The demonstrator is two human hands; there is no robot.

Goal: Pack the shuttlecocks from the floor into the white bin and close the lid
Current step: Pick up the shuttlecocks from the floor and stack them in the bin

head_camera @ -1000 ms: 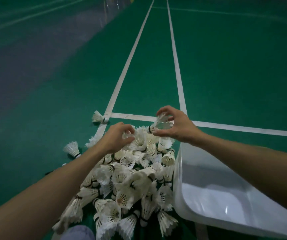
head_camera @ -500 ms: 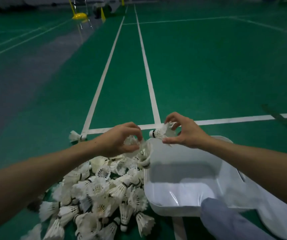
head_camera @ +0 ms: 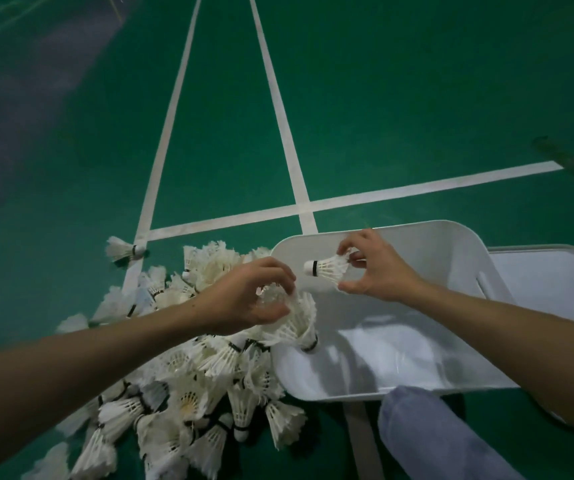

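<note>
A heap of several white shuttlecocks [head_camera: 188,386] lies on the green court floor, left of the white bin [head_camera: 451,372]. The bin stands open and looks empty inside. My right hand [head_camera: 375,268] pinches one shuttlecock [head_camera: 328,268] by its feathers over the bin, cork pointing left. My left hand [head_camera: 247,299] grips a shuttlecock [head_camera: 299,323] at the bin's left rim, cork hanging down inside the rim. The white lid [head_camera: 552,282] lies flat behind the bin on the right.
One stray shuttlecock [head_camera: 122,249] lies on a white court line at the left. White lines [head_camera: 289,140] cross the green floor beyond. My knee in light grey cloth [head_camera: 431,441] sits at the bin's near edge. A dark strip [head_camera: 569,164] lies far right.
Both hands have moved right, from above the heap to the bin. My right hand now holds its shuttlecock over the bin's inside, and my left hand has reached the bin's left rim.
</note>
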